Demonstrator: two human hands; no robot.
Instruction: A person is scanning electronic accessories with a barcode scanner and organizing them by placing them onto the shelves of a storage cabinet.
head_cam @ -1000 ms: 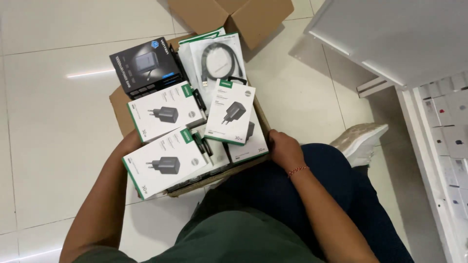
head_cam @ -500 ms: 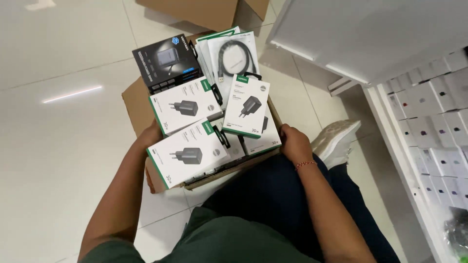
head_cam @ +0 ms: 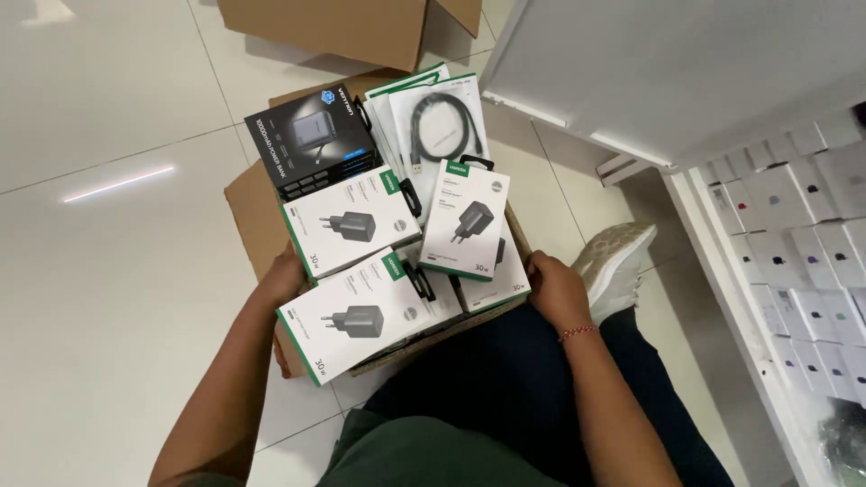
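Cardboard box [head_cam: 253,212] of charger packages [head_cam: 347,221], left hand [head_cam: 287,275], right hand [head_cam: 555,287] gripping sides

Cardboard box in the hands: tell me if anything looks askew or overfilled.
The cardboard box, gripped by the left hand and right hand, is heaped above its rim. White charger packages lie tilted across one another, and a black package perches slanted at the far end.

The single head-worn view looks steeply down from above, close over the person's lap, onto the cardboard box [head_cam: 257,212] held at both sides, with white floor [head_cam: 108,298] left and shelves [head_cam: 794,261] at right.
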